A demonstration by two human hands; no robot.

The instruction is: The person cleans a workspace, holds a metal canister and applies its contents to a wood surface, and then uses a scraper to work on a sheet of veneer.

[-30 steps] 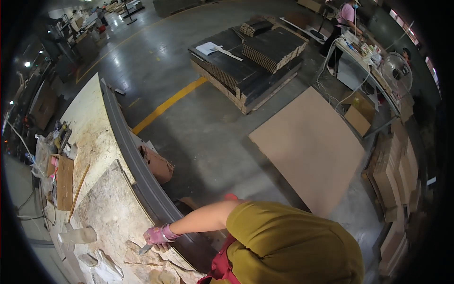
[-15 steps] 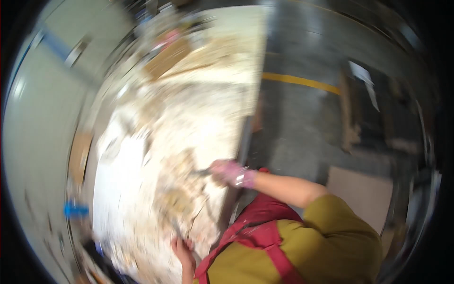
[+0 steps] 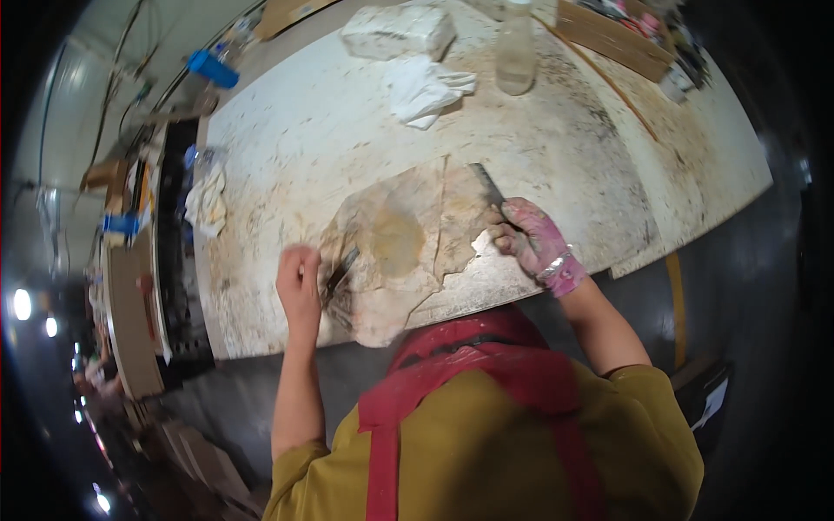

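Note:
My right hand, in a pink glove that leaves some fingertips bare, grips a flat dark scraper. Its blade rests at the right edge of a stained beige sheet with ragged edges. A yellowish patch marks the middle of this sheet, and creases run across it. At the sheet's left side, my bare left hand has its fingers curled, closed at the lower end of a small narrow-bladed tool. That grip is partly hidden, and the blade points up and right over the sheet.
Underneath is a white, stained worktable. Toward its far side are a crumpled white cloth, a wrapped white block and a clear bottle. A thin stick and a cardboard box lie far right. Another cloth lies left.
My view has swung round, so the table now spreads ahead of me rather than to the left. Both hands remain at the sheet, and the earlier blur has cleared.

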